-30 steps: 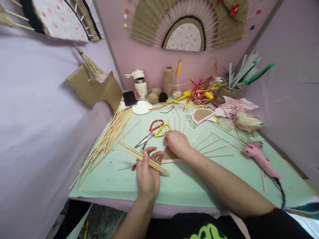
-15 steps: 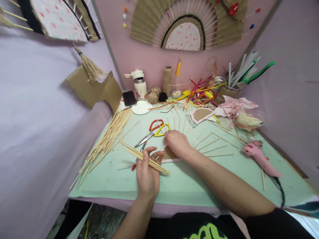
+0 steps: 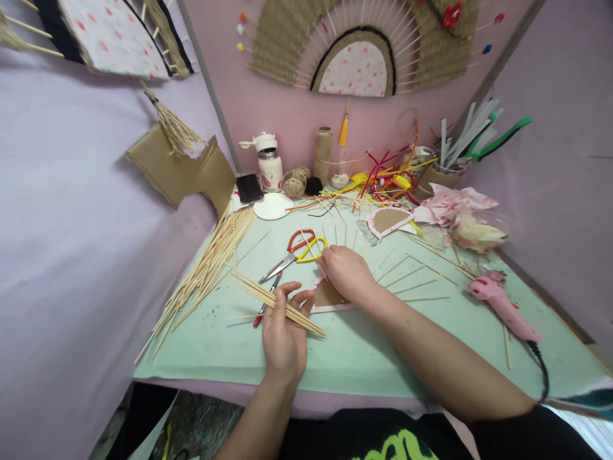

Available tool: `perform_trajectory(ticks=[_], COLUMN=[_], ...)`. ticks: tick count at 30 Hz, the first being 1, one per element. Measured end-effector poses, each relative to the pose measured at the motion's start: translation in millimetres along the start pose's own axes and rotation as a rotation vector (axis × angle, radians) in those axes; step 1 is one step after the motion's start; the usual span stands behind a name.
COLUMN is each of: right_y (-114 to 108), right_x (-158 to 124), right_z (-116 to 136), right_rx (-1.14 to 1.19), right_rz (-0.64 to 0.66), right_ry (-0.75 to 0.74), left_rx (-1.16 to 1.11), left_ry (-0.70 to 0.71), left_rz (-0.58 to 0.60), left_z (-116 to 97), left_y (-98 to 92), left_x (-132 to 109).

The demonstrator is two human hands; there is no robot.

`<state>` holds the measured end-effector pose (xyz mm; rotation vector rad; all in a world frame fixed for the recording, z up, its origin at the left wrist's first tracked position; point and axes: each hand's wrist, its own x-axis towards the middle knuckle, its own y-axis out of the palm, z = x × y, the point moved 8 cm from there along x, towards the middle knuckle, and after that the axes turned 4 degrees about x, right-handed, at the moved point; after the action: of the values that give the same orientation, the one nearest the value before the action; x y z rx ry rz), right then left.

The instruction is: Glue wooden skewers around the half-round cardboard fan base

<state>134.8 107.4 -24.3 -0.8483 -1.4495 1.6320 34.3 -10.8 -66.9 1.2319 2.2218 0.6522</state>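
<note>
My left hand (image 3: 286, 332) is closed around a small bundle of thin bamboo sticks (image 3: 256, 289), which points up and to the left. My right hand (image 3: 347, 271) is pinched over the far edge of a half-round cardboard piece (image 3: 327, 295) with a pale trimmed rim. A thin stick (image 3: 306, 237) runs into its fingertips, crossing the scissors' handles. More sticks (image 3: 407, 277) fan out around the cardboard. Scissors (image 3: 286, 260) with red and yellow handles lie open just beyond my left hand, and a red-and-dark pen (image 3: 268, 299) rests partly behind that hand.
A loose pile of sticks (image 3: 205, 268) covers the table's left side. At right lies a pink glue gun (image 3: 505, 306) with its cord. Along the back stand a white bottle (image 3: 271, 169), twine spool (image 3: 323, 153) and coloured pipe cleaners (image 3: 383, 176). Another half-round cardboard piece (image 3: 389, 222) lies nearby.
My right hand has shifted slightly to the right and away from me along the cardboard's edge, uncovering a bit more of it. My left hand and its sticks stay in place.
</note>
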Motion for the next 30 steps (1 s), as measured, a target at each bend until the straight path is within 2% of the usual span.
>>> perform_trajectory(ticks=[7,9,12,18,22,26,30], right_y=[-45,-46,-36,-19,-16,-5,5], right_x=[-11,-13,-15,-15,-17,-30,-46], right_z=[-48,-60,-66,-58,-37,-15,-10], right_rx=[0.102,0.175,0.294,0.361,0.304,0.196,0.128], right_rz=[-0.246,-0.260,-0.216,-0.087,-0.042,0.007,-0.008], right_ry=[0.129,0.134,0.089,-0.007,-0.124,-0.238,-0.276], left_rx=[-0.009,-0.006,-0.001,0.005,0.007,0.016,0.018], left_ry=[0.000,0.010,0.019,0.021,0.020,0.019,0.015], left_rz=[0.002,-0.004,-0.019,-0.026,-0.029,-0.022,-0.023], left_z=[0,0,-1,-1,-1,-2,-1], left_y=[0.3,0.0,-1.1,-1.8,-1.7,-1.2,-1.0], left_x=[0,0,1,1,1,0,0])
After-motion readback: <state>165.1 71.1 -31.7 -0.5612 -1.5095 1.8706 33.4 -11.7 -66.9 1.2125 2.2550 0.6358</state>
